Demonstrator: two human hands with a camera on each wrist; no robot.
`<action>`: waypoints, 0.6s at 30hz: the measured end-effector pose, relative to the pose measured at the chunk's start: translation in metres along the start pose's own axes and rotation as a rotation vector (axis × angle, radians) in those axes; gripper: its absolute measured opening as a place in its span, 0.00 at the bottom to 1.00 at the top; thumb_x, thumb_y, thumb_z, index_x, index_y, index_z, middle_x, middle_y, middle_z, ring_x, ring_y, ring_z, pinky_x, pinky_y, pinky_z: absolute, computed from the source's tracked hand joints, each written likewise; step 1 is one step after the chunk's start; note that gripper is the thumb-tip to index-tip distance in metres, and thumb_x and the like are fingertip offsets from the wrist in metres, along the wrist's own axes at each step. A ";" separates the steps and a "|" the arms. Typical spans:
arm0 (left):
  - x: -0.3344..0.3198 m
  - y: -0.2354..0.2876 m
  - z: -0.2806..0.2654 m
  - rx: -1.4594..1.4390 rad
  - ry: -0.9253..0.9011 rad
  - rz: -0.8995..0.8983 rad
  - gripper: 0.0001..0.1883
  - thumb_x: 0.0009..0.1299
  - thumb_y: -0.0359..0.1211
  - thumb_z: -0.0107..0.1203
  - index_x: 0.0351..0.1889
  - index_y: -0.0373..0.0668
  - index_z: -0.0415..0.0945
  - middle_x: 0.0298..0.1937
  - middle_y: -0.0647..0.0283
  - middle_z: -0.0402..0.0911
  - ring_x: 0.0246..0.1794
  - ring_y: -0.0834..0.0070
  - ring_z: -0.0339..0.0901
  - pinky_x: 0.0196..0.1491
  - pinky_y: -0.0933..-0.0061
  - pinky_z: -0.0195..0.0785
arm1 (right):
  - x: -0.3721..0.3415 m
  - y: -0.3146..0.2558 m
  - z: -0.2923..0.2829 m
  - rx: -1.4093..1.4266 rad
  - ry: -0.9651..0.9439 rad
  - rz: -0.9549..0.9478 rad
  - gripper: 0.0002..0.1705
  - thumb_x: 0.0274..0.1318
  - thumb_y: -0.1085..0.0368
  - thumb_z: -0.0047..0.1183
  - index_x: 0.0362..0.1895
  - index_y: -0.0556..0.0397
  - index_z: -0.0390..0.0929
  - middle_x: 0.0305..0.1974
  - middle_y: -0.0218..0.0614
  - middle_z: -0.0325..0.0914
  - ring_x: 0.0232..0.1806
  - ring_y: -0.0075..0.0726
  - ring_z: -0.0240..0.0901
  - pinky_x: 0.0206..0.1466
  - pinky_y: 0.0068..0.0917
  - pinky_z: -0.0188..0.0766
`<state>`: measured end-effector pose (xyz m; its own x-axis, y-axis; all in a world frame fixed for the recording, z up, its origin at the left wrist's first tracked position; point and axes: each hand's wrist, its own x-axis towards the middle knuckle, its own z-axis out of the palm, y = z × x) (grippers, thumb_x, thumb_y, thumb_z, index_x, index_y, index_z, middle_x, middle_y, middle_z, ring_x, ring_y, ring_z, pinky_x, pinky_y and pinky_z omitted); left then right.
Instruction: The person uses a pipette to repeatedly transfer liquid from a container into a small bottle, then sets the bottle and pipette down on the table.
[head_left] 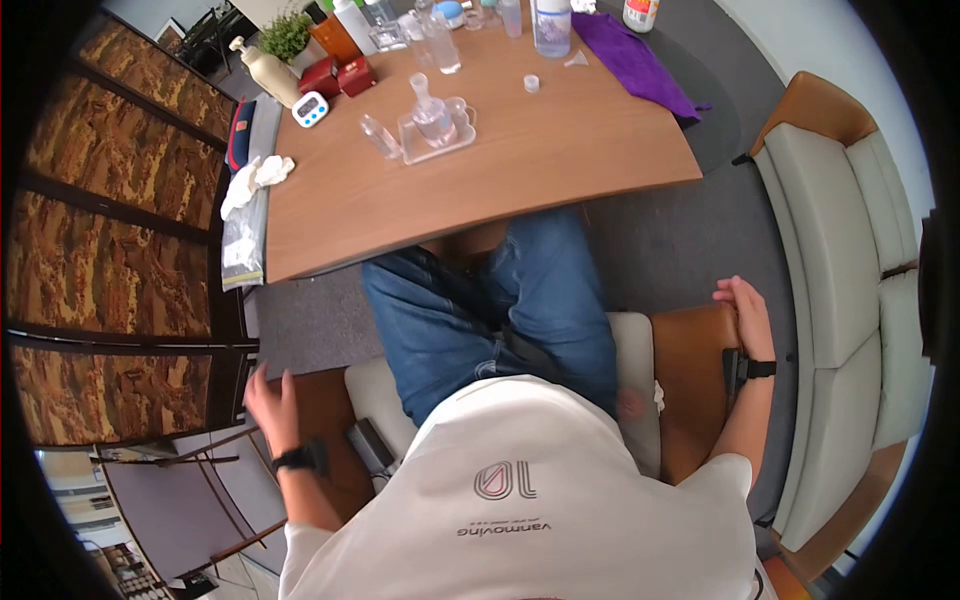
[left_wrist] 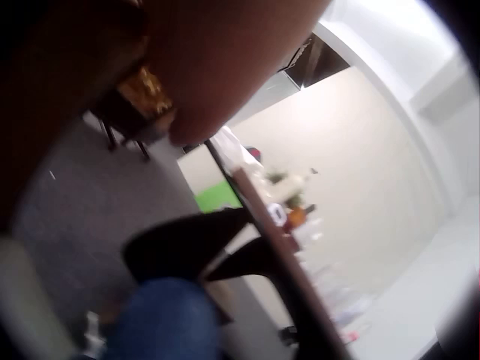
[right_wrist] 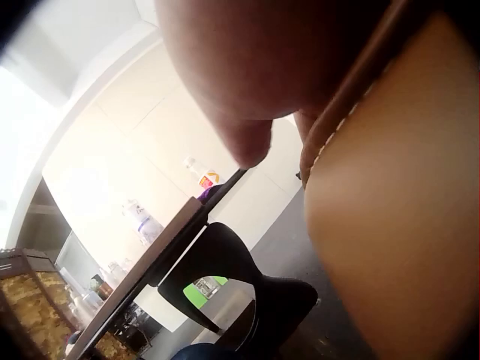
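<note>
The left hand (head_left: pixel 272 405) is at the outer side of the chair's left brown armrest (head_left: pixel 325 420), fingers relaxed and spread a little, holding nothing. On the other side, the right hand (head_left: pixel 748 312) lies at the front end of the right brown armrest (head_left: pixel 695 345), its fingers loosely bent and no object in them. In the left wrist view, part of the left hand (left_wrist: pixel 217 67) looms dark and blurred. The right wrist view shows the right hand (right_wrist: pixel 240 75) beside the stitched armrest (right_wrist: pixel 397 187).
On the wooden table (head_left: pixel 560 150) a clear tray (head_left: pixel 440 153) bears a glass bottle (head_left: pixel 432 118). Several bottles, a white timer (head_left: pixel 310 109), red boxes (head_left: pixel 338 77) and a purple cloth (head_left: pixel 635 65) lie around. A grey sofa (head_left: pixel 820 240) stands at the right, a folding screen (head_left: pixel 120 250) at the left.
</note>
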<state>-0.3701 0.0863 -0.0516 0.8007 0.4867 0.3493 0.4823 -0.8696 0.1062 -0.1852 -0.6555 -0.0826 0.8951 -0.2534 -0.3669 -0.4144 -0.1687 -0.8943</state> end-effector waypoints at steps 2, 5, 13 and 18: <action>-0.060 -0.027 -0.020 0.307 -0.022 -0.060 0.41 0.63 0.43 0.70 0.74 0.46 0.67 0.65 0.51 0.76 0.63 0.49 0.74 0.67 0.52 0.67 | -0.009 -0.010 0.006 -0.134 -0.113 -0.100 0.18 0.71 0.57 0.55 0.46 0.61 0.84 0.44 0.35 0.85 0.47 0.30 0.78 0.54 0.28 0.72; -0.109 -0.036 -0.040 0.359 -0.123 -0.292 0.49 0.62 0.51 0.70 0.78 0.46 0.59 0.65 0.49 0.75 0.63 0.47 0.76 0.58 0.49 0.75 | -0.007 0.001 -0.003 -0.234 -0.249 -0.149 0.14 0.70 0.61 0.57 0.47 0.60 0.84 0.48 0.37 0.85 0.53 0.29 0.77 0.59 0.26 0.70; -0.111 -0.034 -0.035 0.394 -0.014 -0.256 0.39 0.70 0.57 0.61 0.71 0.44 0.65 0.59 0.52 0.81 0.53 0.50 0.82 0.50 0.53 0.77 | -0.009 0.019 -0.009 -0.082 -0.311 -0.277 0.07 0.67 0.68 0.57 0.43 0.58 0.82 0.47 0.33 0.83 0.49 0.23 0.75 0.55 0.25 0.71; -0.117 -0.049 -0.028 0.368 0.003 -0.223 0.38 0.71 0.58 0.60 0.72 0.46 0.65 0.59 0.53 0.81 0.53 0.51 0.82 0.50 0.53 0.77 | -0.010 0.015 -0.008 -0.212 -0.254 -0.276 0.08 0.69 0.67 0.55 0.46 0.58 0.81 0.39 0.29 0.82 0.40 0.20 0.75 0.46 0.22 0.71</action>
<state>-0.4972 0.0695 -0.0713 0.6619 0.6586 0.3579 0.7383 -0.6554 -0.1594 -0.2014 -0.6633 -0.0905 0.9783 0.0664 -0.1963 -0.1548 -0.3957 -0.9053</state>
